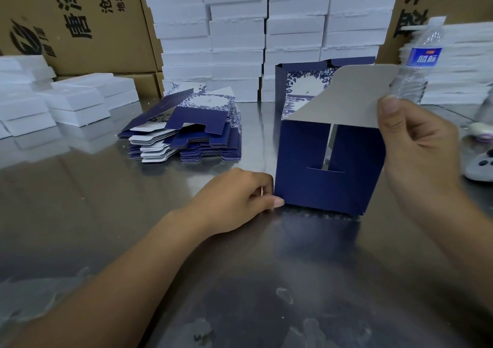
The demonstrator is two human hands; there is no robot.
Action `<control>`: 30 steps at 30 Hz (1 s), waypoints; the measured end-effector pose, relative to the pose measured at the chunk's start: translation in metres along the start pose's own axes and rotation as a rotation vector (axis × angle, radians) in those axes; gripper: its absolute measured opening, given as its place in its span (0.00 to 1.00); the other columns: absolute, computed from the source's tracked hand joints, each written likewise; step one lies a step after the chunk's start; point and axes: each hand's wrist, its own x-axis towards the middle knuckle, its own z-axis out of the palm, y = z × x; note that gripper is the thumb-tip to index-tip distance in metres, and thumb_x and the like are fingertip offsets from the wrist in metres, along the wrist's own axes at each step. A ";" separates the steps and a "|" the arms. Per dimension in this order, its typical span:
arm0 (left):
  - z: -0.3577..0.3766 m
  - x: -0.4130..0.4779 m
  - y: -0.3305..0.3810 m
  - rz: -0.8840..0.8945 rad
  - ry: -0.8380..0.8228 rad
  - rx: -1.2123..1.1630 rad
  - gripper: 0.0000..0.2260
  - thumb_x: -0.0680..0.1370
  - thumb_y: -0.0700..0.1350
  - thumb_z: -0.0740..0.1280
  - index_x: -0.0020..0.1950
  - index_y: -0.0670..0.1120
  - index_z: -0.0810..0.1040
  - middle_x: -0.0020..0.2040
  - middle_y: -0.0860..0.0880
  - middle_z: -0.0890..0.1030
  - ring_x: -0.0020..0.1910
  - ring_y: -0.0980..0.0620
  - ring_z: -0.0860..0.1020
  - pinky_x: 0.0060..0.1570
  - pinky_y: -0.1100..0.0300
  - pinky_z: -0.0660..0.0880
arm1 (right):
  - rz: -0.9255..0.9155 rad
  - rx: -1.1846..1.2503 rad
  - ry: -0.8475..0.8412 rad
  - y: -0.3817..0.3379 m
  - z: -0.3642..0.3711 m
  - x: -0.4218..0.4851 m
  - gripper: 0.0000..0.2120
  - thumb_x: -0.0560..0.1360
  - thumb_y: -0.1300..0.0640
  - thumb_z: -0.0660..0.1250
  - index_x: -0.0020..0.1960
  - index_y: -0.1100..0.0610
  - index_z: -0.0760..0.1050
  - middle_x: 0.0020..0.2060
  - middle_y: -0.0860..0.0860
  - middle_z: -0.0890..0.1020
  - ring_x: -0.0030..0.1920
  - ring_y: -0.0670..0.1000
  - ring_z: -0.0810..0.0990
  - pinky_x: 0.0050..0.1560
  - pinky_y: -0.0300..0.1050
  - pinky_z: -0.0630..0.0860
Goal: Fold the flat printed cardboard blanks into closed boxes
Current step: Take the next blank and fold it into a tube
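Stainless steel table point(80, 214), backed by stacked white boxes point(234, 35) and brown cartons point(80, 13). Head view: pile of flat blue printed blanks point(192, 134) lies mid-table, left of centre. Half-formed navy box point(320, 192) stands just right of it, end panel facing the camera, grey top flap point(346, 99) raised. Left hand point(234, 195), fingers curled, thumb tip at the box's lower left corner. Right hand point(416, 144) pinches the flap's right edge, thumb on top. Water bottle point(421, 62) stands behind.
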 end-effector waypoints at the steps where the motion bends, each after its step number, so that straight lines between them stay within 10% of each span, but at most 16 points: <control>1: -0.001 0.000 0.001 -0.001 0.022 -0.071 0.14 0.72 0.64 0.64 0.35 0.55 0.69 0.30 0.52 0.74 0.30 0.56 0.70 0.33 0.55 0.67 | -0.003 0.010 -0.004 0.000 0.000 0.000 0.29 0.76 0.46 0.56 0.40 0.75 0.68 0.34 0.54 0.67 0.36 0.46 0.62 0.35 0.39 0.60; 5: -0.001 0.001 0.005 -0.014 0.211 -0.216 0.21 0.67 0.74 0.57 0.43 0.57 0.69 0.35 0.52 0.77 0.33 0.56 0.73 0.38 0.50 0.73 | -0.012 0.031 -0.011 -0.002 -0.001 -0.001 0.28 0.76 0.46 0.56 0.38 0.73 0.69 0.33 0.57 0.68 0.35 0.46 0.62 0.34 0.37 0.61; 10: 0.000 0.000 0.015 0.053 0.420 -0.484 0.32 0.70 0.76 0.46 0.59 0.55 0.69 0.48 0.53 0.78 0.47 0.52 0.77 0.52 0.49 0.74 | -0.069 0.005 -0.072 0.001 0.005 -0.004 0.19 0.79 0.52 0.59 0.30 0.44 0.70 0.25 0.41 0.66 0.29 0.37 0.63 0.31 0.28 0.60; 15: -0.009 0.002 0.028 0.026 0.592 -0.782 0.16 0.77 0.62 0.51 0.56 0.59 0.74 0.52 0.65 0.77 0.56 0.61 0.75 0.59 0.62 0.70 | -0.163 -0.094 -0.146 0.001 0.010 -0.010 0.04 0.76 0.49 0.61 0.46 0.43 0.74 0.38 0.33 0.79 0.42 0.34 0.77 0.45 0.27 0.68; 24: -0.017 0.001 0.027 0.046 0.562 -0.881 0.13 0.81 0.36 0.54 0.51 0.47 0.77 0.49 0.58 0.78 0.46 0.67 0.75 0.45 0.73 0.70 | -0.277 -0.299 -0.339 0.005 0.004 -0.009 0.27 0.65 0.39 0.69 0.60 0.50 0.71 0.59 0.46 0.75 0.63 0.49 0.74 0.66 0.41 0.67; 30: -0.014 0.002 0.027 0.076 0.608 -0.595 0.09 0.79 0.46 0.56 0.54 0.53 0.74 0.53 0.59 0.77 0.52 0.65 0.74 0.51 0.71 0.68 | -0.271 -0.332 -0.440 0.010 0.000 -0.007 0.38 0.60 0.28 0.65 0.64 0.46 0.65 0.64 0.41 0.69 0.70 0.48 0.65 0.71 0.41 0.61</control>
